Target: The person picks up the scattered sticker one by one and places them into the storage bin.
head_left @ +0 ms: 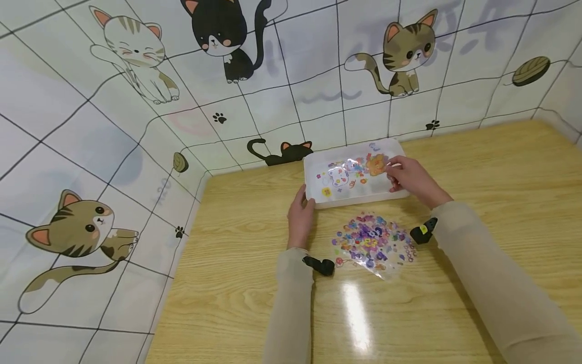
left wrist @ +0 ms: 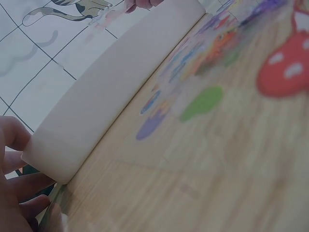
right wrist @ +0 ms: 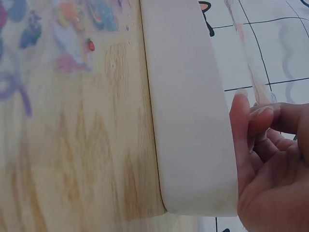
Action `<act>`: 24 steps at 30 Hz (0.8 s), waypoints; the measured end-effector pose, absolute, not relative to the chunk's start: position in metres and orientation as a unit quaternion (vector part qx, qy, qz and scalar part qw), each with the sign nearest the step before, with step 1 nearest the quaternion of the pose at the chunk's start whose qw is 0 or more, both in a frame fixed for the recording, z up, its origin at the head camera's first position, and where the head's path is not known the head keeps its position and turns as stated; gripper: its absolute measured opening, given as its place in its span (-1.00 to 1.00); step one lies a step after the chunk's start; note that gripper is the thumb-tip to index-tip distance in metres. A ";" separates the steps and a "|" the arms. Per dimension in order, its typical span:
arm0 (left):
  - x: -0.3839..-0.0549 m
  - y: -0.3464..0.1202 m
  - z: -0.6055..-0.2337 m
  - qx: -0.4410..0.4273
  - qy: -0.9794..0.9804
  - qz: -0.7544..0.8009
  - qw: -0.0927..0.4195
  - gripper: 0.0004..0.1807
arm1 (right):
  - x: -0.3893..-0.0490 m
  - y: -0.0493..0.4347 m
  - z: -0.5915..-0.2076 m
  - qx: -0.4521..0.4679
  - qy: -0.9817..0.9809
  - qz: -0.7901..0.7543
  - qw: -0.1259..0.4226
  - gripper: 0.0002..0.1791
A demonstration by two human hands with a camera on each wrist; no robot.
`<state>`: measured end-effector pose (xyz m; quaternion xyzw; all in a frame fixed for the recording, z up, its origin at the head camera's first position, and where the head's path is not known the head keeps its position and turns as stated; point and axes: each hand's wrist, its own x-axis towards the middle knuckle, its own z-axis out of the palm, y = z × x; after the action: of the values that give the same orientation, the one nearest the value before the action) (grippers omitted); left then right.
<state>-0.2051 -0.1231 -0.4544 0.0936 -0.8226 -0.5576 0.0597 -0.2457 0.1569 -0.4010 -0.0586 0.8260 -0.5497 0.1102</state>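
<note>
A white tray stands at the back of the table against the wall. My left hand grips its front left corner, fingers bent around the end wall, as the left wrist view also shows. Over the tray's right end, my right hand pinches the edge of a clear sticker sheet between thumb and index finger. Printed on the sheet are a white cat face, an orange figure and small flowers. In the right wrist view the thin sheet rises edge-on above the tray wall.
In front of the tray, a spread of colourful clear stickers lies on the wooden table, between my forearms. A white tiled wall covering with cartoon cats borders the table at the back and left. Black wrist cameras sit on both sleeves.
</note>
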 end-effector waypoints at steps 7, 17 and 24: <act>-0.205 -0.122 -0.453 0.092 -0.824 -0.555 0.068 -0.47 | -0.252 0.154 -0.401 -0.048 0.825 -0.554 0.098 -0.50; -0.205 -0.121 -0.455 0.100 -0.822 -0.557 0.065 -0.47 | -0.265 0.151 -0.402 -0.057 0.823 -0.559 0.085 -0.47; -0.204 -0.123 -0.454 0.108 -0.822 -0.556 0.060 -0.47 | -0.274 0.151 -0.407 -0.073 0.819 -0.563 0.088 -0.40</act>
<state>-0.2044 -0.1227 -0.4542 0.1083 -0.8218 -0.5561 0.0601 -0.2736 0.1510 -0.4069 -0.0729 0.8185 -0.5630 0.0878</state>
